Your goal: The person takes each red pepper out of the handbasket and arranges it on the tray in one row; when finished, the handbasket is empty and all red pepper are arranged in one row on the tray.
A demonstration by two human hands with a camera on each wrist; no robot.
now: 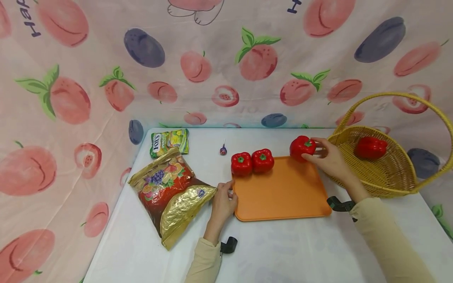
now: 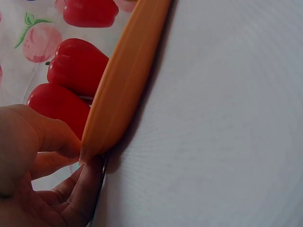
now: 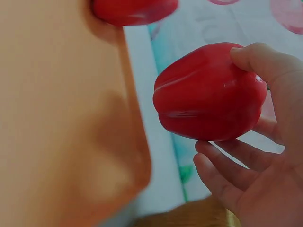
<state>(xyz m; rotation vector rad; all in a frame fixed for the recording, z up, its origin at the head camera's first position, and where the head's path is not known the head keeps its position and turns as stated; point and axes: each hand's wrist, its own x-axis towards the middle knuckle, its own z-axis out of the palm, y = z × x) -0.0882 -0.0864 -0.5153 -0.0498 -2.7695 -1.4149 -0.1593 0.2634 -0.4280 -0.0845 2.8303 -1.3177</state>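
Between thumb and fingers, my right hand (image 1: pixel 328 158) holds a red bell pepper (image 1: pixel 302 148) over the far right corner of the orange tray (image 1: pixel 283 196). In the right wrist view this bell pepper (image 3: pixel 208 94) hangs beside the tray edge, its green stem mostly hidden by the hand. At the tray's left side, my left hand (image 1: pixel 224 202) pinches the rim, thumb above and fingers below in the left wrist view. Two more red bell peppers, a left one (image 1: pixel 241 164) and a right one (image 1: pixel 262 160), sit side by side at the tray's far left corner.
A yellow wicker basket (image 1: pixel 382 184) with a tall handle stands at the right, one red bell pepper (image 1: pixel 370 148) inside. Left lie a red and gold bag (image 1: pixel 166 188) and a green Fox's candy bag (image 1: pixel 178 138). A lollipop (image 1: pixel 223 150) lies behind the tray.
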